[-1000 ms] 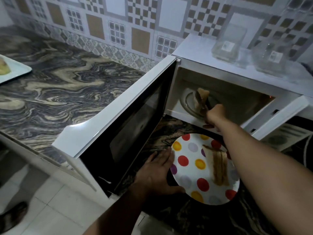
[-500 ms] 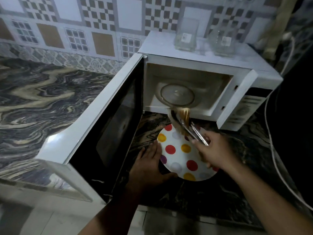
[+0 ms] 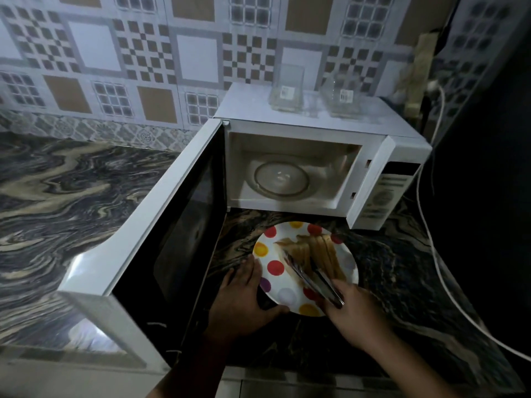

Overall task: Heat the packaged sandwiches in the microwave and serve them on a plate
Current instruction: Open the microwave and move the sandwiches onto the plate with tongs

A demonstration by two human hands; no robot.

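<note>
A white plate with coloured dots (image 3: 271, 270) sits on the counter in front of the white microwave (image 3: 304, 116). Two toasted sandwich pieces (image 3: 321, 252) lie side by side on it. My right hand (image 3: 353, 310) grips metal tongs (image 3: 311, 278), whose tips rest around the left sandwich piece. My left hand (image 3: 241, 294) holds the plate's near left rim, thumb under its front edge. The microwave door (image 3: 149, 222) hangs wide open to the left. Inside, the glass turntable (image 3: 281, 179) has nothing on it.
Two clear plastic packages (image 3: 287, 89) stand on top of the microwave. A white cable (image 3: 436, 254) runs down the right side over the marbled counter (image 3: 66, 191). Patterned wall tiles rise behind. The counter's front edge is near my arms.
My right hand pulled the second sandwich piece out of the microwave with the tongs and lowered it onto the plate beside the first. The left hand stayed on the plate.
</note>
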